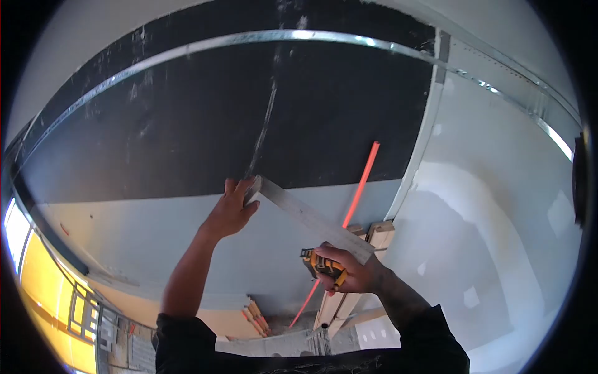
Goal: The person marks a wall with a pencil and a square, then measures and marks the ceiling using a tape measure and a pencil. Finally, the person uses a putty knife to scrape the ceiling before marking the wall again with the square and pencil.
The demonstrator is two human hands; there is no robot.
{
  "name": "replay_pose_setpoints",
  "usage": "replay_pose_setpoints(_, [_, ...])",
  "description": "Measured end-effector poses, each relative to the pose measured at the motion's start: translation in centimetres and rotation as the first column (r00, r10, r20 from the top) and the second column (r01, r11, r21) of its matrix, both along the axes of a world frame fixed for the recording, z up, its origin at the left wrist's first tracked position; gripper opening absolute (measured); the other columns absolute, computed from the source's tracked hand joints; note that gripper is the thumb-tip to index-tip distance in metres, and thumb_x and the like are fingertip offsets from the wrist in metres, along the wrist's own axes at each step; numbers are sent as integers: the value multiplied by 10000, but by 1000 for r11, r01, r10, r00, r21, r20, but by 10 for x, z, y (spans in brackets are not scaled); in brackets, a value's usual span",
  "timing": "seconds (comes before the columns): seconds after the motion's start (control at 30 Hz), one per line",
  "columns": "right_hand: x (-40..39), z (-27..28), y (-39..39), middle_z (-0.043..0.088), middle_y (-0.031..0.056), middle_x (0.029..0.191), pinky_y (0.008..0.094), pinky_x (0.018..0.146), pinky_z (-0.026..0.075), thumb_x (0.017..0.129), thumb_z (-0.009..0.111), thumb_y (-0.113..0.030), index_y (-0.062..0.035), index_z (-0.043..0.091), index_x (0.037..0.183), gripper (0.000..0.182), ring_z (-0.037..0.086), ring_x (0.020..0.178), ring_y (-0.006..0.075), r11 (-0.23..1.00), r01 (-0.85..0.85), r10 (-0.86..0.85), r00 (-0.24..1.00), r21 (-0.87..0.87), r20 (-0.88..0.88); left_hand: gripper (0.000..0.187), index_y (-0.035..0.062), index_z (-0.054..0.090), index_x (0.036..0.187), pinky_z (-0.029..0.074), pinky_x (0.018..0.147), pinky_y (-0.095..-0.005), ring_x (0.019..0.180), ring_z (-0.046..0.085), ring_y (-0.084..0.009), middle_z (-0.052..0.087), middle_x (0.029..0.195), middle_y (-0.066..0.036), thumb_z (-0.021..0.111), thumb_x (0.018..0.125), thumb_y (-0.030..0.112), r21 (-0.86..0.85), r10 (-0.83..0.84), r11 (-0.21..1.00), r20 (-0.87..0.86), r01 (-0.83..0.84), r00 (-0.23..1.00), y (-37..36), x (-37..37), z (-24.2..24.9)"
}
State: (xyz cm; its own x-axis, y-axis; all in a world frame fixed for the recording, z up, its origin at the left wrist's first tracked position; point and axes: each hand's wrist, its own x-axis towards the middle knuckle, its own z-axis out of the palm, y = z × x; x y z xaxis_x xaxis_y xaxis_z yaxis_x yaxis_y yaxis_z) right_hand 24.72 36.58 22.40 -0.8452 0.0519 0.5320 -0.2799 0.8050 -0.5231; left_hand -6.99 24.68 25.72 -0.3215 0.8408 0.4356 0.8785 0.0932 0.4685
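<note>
My left hand [233, 212] grips the upper end of a short grey metal channel [305, 215], thumb on the near side and fingers over the far side. From there the channel slants down to the right, its lower end overlapping my right wrist. A black and yellow tape measure [322, 264] sits in my right hand [356, 269], fingers wrapped round it. Also in that hand, a short yellow stick-like thing [340, 280] pokes out below the tape measure. Behind my left fingertips is the lower edge of a black wall area [187, 131].
A long shiny metal track [237, 38] crosses the black area overhead. An orange pipe [362, 181] leans at the wall, near stacked long boards [380, 235]. Patched drywall [473, 237] stands at the right. More short boards [254, 318] lie lower down, left of centre.
</note>
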Motion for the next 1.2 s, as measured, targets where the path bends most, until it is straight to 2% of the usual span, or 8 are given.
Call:
replay_pose_setpoints(0.07, [-11, 43, -4, 624, 131, 1121, 371, 776, 600, 775, 863, -216, -134, 492, 1416, 745, 685, 948, 287, 963, 19, 45, 972, 268, -230, 558, 89, 465, 1421, 516, 902, -479, 1081, 597, -378, 473, 1190, -193, 674, 911, 174, 56, 19, 998, -145, -11, 989, 22, 2, 34])
replay_pose_setpoints(0.13, [-19, 74, -11, 617, 142, 1118, 381, 753, 606, 770, 858, -214, -132, 446, 1452, 802, 690, 935, 291, 943, 80, -3, 972, 322, -233, 419, 97, 590, 1301, 531, 858, -464, 1009, 632, -326, 554, 1087, -133, 659, 892, 157, 129, 162, 986, -578, -106, 800, 46, -2, 61])
replay_pose_setpoints(0.27, [-30, 130, -23, 603, 152, 1159, 386, 747, 615, 781, 841, -241, -125, 371, 1496, 863, 704, 941, 291, 935, 102, -21, 972, 340, -233, 161, 113, 705, 1004, 532, 814, -457, 905, 666, -297, 670, 900, -72, 593, 888, 116, 450, 395, 893, -760, -21, 516, 92, -38, 128])
replay_pose_setpoints(0.33, [-19, 140, -35, 599, 156, 1180, 385, 753, 619, 791, 830, -252, -121, 354, 1505, 869, 711, 941, 290, 921, 127, -59, 980, 368, -191, 157, 107, 709, 987, 515, 871, -452, 914, 668, -298, 696, 971, -87, 609, 867, 88, 461, 434, 877, -637, -137, 637, 101, -42, 170])
replay_pose_setpoints(0.63, [73, 78, -40, 607, 184, 1226, 414, 889, 597, 818, 809, -351, -104, 379, 1471, 820, 696, 1048, 331, 919, 367, -383, 918, 147, 102, 237, 120, 736, 1044, 425, 1049, -470, 1100, 596, -309, 697, 1027, -94, 698, 814, 80, 739, 553, 667, -574, 92, 603, 162, -83, 314])
replay_pose_setpoints(0.8, [128, -2, -32, 670, 153, 1123, 386, 872, 588, 824, 821, -338, -62, 400, 1440, 796, 708, 1020, 300, 861, 474, -454, 880, -182, 142, 247, 137, 739, 1062, 405, 1077, -487, 1142, 590, -312, 686, 1079, -81, 712, 817, 116, 798, 571, 599, -486, 69, 661, 189, -102, 342])
replay_pose_setpoints(0.97, [164, -77, -45, 683, 198, 1089, 366, 838, 589, 816, 807, -100, -14, 351, 1410, 754, 707, 960, 237, 582, 644, -627, 744, -496, 231, 228, 151, 740, 1066, 413, 1047, -482, 1153, 600, -282, 700, 1091, -70, 707, 840, 142, 809, 601, 583, -488, 71, 633, 200, -105, 351])
replay_pose_setpoints(1.2, [177, -115, -63, 633, 115, 1071, 310, 673, 594, 929, 716, -105, -14, 326, 1476, 678, 670, 807, 180, 456, 468, -607, 786, -757, 121, 206, 175, 742, 1059, 423, 1025, -472, 1141, 614, -274, 716, 1086, -36, 690, 859, 169, 824, 658, 564, -490, 57, 572, 202, -93, 354])
